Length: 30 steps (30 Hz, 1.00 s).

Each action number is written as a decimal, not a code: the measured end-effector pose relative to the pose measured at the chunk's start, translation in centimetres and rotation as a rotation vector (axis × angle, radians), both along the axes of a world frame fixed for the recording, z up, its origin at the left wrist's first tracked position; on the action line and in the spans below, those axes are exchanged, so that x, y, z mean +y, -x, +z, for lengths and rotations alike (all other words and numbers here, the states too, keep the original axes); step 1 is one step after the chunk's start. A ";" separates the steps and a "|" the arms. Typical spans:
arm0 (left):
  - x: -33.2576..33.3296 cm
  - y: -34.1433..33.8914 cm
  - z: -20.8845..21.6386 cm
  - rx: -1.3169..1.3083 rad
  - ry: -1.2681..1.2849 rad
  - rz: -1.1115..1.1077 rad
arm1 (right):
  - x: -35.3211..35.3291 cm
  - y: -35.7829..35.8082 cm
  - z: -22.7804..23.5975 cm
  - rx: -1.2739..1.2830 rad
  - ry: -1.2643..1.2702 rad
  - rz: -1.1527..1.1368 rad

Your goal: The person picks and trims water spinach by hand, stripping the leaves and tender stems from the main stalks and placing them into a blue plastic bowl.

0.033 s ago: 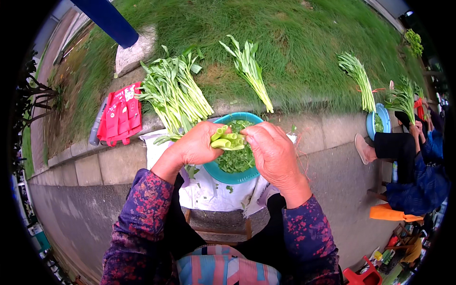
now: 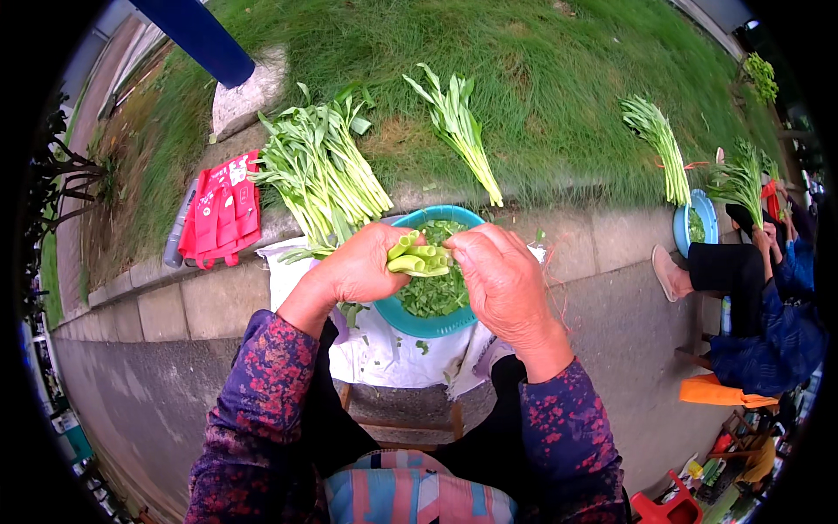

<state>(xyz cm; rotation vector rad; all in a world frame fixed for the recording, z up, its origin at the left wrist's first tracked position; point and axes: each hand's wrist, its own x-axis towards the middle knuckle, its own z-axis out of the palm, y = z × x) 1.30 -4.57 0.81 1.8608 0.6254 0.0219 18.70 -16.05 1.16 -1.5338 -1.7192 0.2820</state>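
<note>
My left hand (image 2: 365,262) is closed around a bunch of green water spinach stems (image 2: 408,262), cut hollow ends pointing right. Against those ends my right hand (image 2: 506,281) is closed in a pinch, thumb and forefinger touching a stem tip; what lies inside the pinch is mostly hidden. Below both hands sits a round teal basin (image 2: 436,327) holding chopped green pieces. A white cloth (image 2: 375,360) is spread under the basin, with a few green scraps on it. Just beyond my left hand lies a large pile of water spinach (image 2: 327,170).
A smaller bunch of greens (image 2: 463,135) lies on the grass. Left are a red bag (image 2: 225,214), a grey cylinder (image 2: 181,229) and a blue post (image 2: 199,39). At right a seated person (image 2: 759,314) holds greens beside a blue basin (image 2: 681,231); a red stool (image 2: 668,508) stands lower right.
</note>
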 end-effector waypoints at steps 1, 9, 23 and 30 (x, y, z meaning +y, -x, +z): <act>0.0 0.1 -0.1 0.004 -0.016 -0.004 | 0.0 0.0 0.2 -0.025 0.011 0.004; 0.1 0.7 -0.8 0.075 -0.060 -0.056 | -0.2 0.2 0.3 -0.157 0.073 0.083; 0.3 0.6 -0.4 -0.041 0.059 -0.036 | 0.5 1.1 0.1 0.142 -0.050 0.018; 1.0 0.9 -0.4 -0.112 0.172 0.184 | 0.4 -0.3 1.4 0.624 -0.055 -0.151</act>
